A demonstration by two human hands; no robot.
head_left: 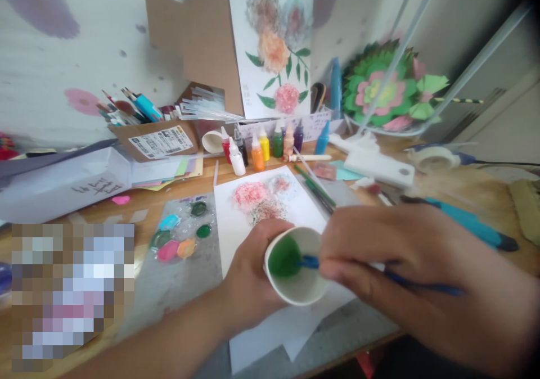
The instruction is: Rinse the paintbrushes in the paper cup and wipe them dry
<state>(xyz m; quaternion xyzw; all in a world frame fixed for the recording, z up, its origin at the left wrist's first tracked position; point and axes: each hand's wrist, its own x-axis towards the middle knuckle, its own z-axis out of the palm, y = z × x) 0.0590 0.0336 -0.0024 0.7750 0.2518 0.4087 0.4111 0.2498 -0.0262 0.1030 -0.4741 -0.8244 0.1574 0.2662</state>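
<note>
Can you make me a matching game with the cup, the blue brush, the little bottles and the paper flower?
Things:
1. white cup
2. blue brush
3. row of paint bottles
4. green paper flower

Places:
A. standing at the far edge of the white painting sheet
B. held by the right hand, tip in green paint
C. behind the lamp arm, far right of the desk
D. gripped by the left hand, tilted

Pairs: 1-D, 2-B, 3-A, 4-C
</note>
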